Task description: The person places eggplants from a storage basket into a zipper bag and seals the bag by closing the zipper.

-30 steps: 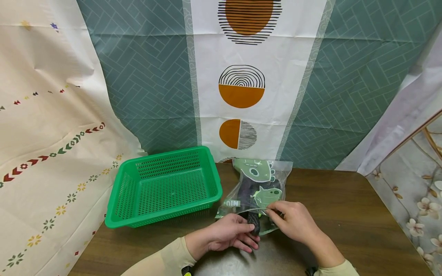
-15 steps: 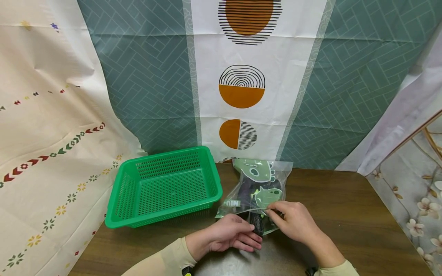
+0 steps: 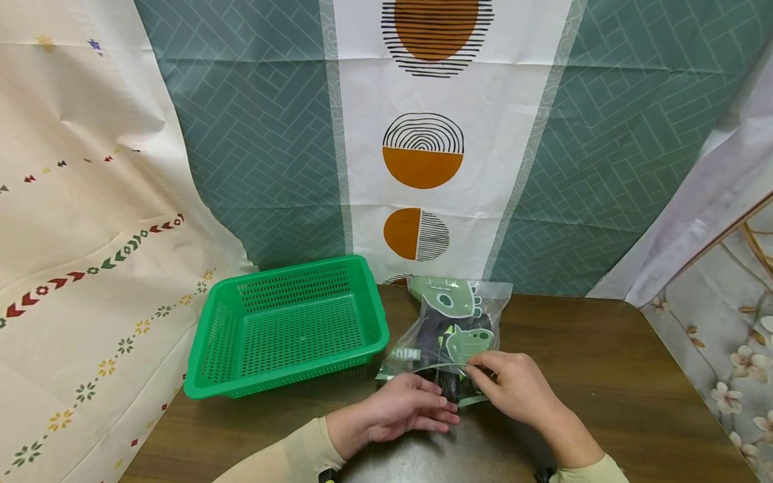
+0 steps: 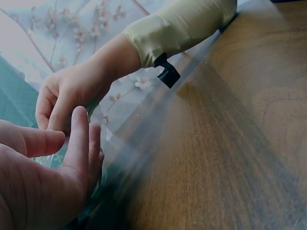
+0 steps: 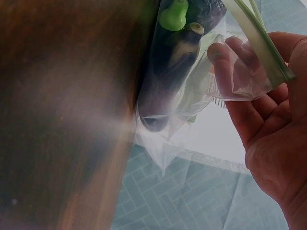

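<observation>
My right hand (image 3: 513,389) pinches the rim of a clear zip bag (image 3: 449,302) printed with green dinosaurs, lifting its mouth toward me. At that opening is a dark, wrinkled, elongated item (image 3: 449,386), partly in the bag; its kind cannot be told. My left hand (image 3: 404,409) lies beside it, palm up, fingers extended just under the near end. In the left wrist view, the thumb and fingers of the left hand (image 4: 53,177) stand apart. Through the plastic, the right wrist view shows a purple eggplant (image 5: 165,86) and a smooth green pear-shaped piece (image 5: 174,15).
A green perforated plastic basket (image 3: 296,325) stands left of the bag, with nothing in it. Both rest on a brown wooden table (image 3: 640,376). Patterned cloth (image 3: 260,147) hangs behind, with more hangings at both sides.
The dark item has slid further into the bag, and my left thumb has come off it while the fingers straightened. My right hand keeps its pinch on the rim.
</observation>
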Available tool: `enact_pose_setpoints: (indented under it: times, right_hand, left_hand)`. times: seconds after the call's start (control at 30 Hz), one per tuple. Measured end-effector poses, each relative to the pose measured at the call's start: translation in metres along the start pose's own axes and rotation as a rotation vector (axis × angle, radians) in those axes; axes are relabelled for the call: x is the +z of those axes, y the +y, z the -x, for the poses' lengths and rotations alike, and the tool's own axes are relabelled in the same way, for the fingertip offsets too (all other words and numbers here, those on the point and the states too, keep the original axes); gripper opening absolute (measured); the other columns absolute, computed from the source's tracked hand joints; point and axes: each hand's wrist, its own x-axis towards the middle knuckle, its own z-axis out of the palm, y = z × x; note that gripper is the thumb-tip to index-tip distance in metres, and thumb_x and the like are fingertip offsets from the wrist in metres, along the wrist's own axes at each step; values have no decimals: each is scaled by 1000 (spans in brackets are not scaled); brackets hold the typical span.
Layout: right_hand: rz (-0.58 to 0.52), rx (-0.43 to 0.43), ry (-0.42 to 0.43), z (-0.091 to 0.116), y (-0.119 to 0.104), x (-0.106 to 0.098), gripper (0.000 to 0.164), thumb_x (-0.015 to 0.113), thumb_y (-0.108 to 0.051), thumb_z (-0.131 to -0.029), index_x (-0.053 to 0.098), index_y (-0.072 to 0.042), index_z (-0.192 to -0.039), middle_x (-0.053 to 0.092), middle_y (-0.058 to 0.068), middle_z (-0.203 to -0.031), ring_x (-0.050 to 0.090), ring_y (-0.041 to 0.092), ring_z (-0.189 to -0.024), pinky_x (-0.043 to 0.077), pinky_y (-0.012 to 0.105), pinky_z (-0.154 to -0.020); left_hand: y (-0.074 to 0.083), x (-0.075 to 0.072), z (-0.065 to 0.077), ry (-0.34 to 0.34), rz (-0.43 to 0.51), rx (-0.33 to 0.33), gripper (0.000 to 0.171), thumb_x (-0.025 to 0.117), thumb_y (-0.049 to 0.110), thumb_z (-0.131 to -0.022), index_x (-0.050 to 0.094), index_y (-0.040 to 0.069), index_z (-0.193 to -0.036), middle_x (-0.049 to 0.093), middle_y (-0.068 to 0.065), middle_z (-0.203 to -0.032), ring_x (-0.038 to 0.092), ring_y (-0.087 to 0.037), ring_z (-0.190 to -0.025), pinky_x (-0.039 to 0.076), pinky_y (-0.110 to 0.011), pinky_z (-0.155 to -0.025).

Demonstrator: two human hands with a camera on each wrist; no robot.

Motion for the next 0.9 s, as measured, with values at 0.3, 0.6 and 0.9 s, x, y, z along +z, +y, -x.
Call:
enact_pose_setpoints:
  times: [0.3,0.6,0.9]
  right_hand:
    - [-4,4,-4,0,0,-1,17,88,-9,-93,83,-24,-97,79,-17,-92,67,-7,-78,57,22,-64]
    - [0,0,-2,0,1,-1,17,89,-9,-92,82,-24,-96,78,-18,-92,66,-7,-77,57,21,-63]
    - [3,-9,21,0,2,-3,16,89,-9,-92,83,-23,-98,79,-16,-91,67,-6,-77,58,23,-64]
  left_hand:
    - [0,3,-1,49,77,38,46,64,-6,-106,42,-17,-145,67,-34,-136,75,-43,-122,63,-48,-102]
    - [2,2,0,3,84,60,67,60,-9,-104,27,-20,-162,51,-35,-160,67,-49,-133,60,-52,-107]
    - [5,-4,5,-41,-71,62,59,64,-5,-107,38,-19,-158,60,-32,-152,72,-46,-127,65,-44,-97]
